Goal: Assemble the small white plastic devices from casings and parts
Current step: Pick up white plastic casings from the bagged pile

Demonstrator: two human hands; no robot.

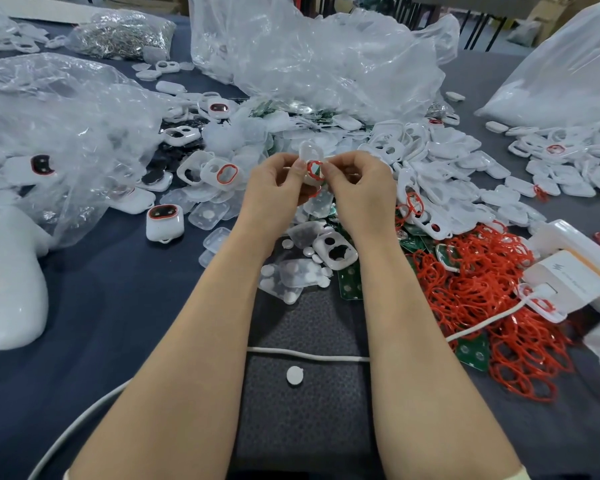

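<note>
While a crumpled clear bag [59, 126] sprawls over the left side of the blue worktop [118, 306], one finished white device [163, 221] with a red-rimmed window stands just to its right. Beyond it lies a loose casing [222, 173] fitted with a red ring of its own.

At centre, raised above the clutter, my left hand [274, 188] pinches a small white casing [310, 152] by its left edge, fingers curled in. My right hand [361, 188] pinches the same piece from the other side, thumb and forefinger at the red ring [315, 169] on its opening. Whether that ring sits fully in place I cannot tell.

Under my wrists lie clear covers [291, 277], and green circuit boards [350, 284] lie just right of them. Nearer me, a single white disc [294, 375] rests on a dark mat [309, 323], on the near side of a white cable [309, 355] that crosses it.

To the right, a heap of white casings [465, 161] spreads toward the far edge. A tangle of red rings [482, 289] lies nearer, reaching a white box [568, 275] at the right edge.
</note>
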